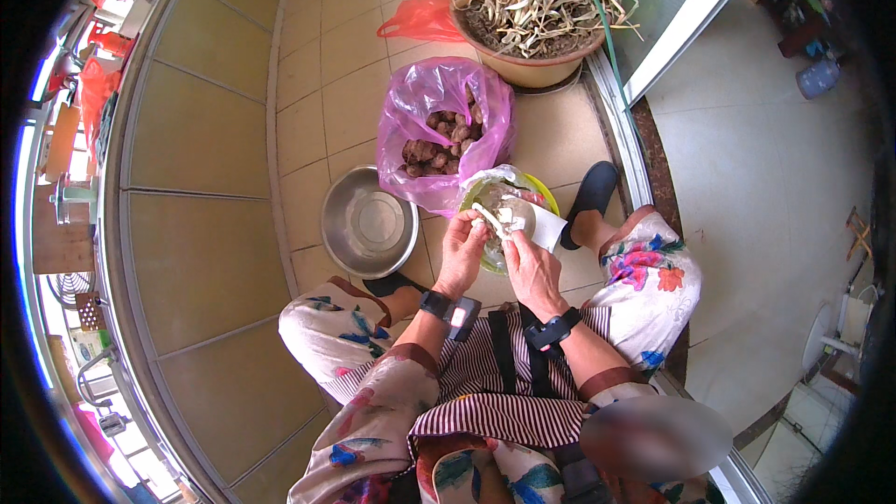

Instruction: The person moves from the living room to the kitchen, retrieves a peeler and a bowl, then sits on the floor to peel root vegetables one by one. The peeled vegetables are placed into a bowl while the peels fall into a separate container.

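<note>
Over a green bin [545,190] lined with a plastic bag, my left hand [462,252] and my right hand [535,271] hold a thin white strip [492,220] between them. Its left end is pinched by the left fingertips, its right end by the right ones; what it is made of I cannot tell. A white sheet [551,227] and crumpled clear plastic lie in the bin. Just beyond it a pink plastic bag [406,101] stands wide at the top, with brown, soil-covered tubers [437,154] inside. Left of the bin sits an empty steel basin [374,220] on the tiles.
A large pot [532,70] of dried, drooping plants stands ahead beside the sliding door frame [689,21]. A red plastic bag [423,19] lies left of it. Tiled cabinets [203,105] with a cluttered counter run along the left. My slippered feet flank the basin and bin.
</note>
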Tool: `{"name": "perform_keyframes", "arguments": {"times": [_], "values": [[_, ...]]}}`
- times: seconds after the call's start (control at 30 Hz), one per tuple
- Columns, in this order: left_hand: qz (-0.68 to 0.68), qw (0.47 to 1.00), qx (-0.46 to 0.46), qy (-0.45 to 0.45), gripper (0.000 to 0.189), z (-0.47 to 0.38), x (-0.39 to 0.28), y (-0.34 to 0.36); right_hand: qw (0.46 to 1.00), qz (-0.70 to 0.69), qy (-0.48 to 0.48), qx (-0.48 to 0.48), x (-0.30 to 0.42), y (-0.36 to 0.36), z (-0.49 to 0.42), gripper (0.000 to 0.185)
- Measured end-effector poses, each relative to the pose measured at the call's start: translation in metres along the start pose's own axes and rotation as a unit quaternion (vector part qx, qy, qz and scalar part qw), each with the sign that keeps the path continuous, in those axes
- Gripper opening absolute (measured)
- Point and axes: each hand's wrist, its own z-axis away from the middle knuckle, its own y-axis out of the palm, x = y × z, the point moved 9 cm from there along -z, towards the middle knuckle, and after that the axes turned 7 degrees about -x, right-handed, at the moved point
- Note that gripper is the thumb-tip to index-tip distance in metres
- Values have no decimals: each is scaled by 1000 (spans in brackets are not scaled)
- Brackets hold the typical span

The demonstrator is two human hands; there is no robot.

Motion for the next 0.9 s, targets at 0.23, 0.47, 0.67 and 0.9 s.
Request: {"name": "perform_keyframes", "arguments": {"times": [0.23,0.47,0.67,0.9], "values": [[-92,992,-66,47,23,4,-3,1,999,25,14,-17,-5,3,3,18],[-231,966,-17,112,25,11,-21,23,980,81,174,51,-48,21,2,28],[-93,995,-25,42,25,2,-18,12,985,35,169,3,-50,10,-1,26],[-18,999,-43,-14,23,0,-4,-2,1000,8,16,0,-12,5,1,18]]}}
